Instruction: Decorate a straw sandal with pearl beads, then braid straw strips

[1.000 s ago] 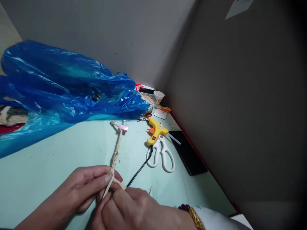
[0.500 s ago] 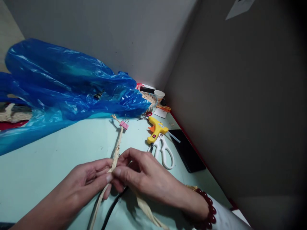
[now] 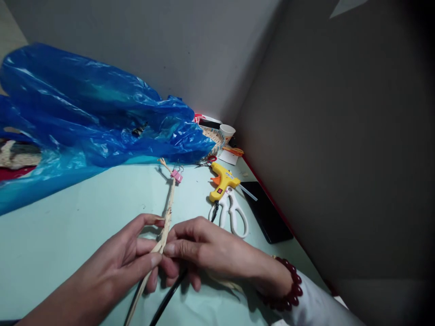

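Observation:
A tan braided cord [image 3: 169, 207] lies stretched over the pale green table [image 3: 68, 226], its far end held by a pink binder clip [image 3: 176, 175]. My left hand [image 3: 127, 256] pinches the near end of the braid between thumb and fingers. My right hand [image 3: 204, 249] meets it from the right, fingertips closed on the same spot of the braid. Loose flat strands [image 3: 136, 294] trail down from under both hands toward me. A dark red bead bracelet [image 3: 288, 290] sits on my right wrist.
A big blue plastic bag [image 3: 95, 117] covers the far left. A yellow glue gun [image 3: 221, 181] with black cable [image 3: 166, 299], white scissors [image 3: 234, 213], a black phone [image 3: 267, 217], small red-handled scissors [image 3: 205, 161] and a paper cup [image 3: 226, 132] lie along the grey wall on the right.
My right hand came out from below the left and now pinches the braid from the right side. The loose strands have shifted beneath both hands.

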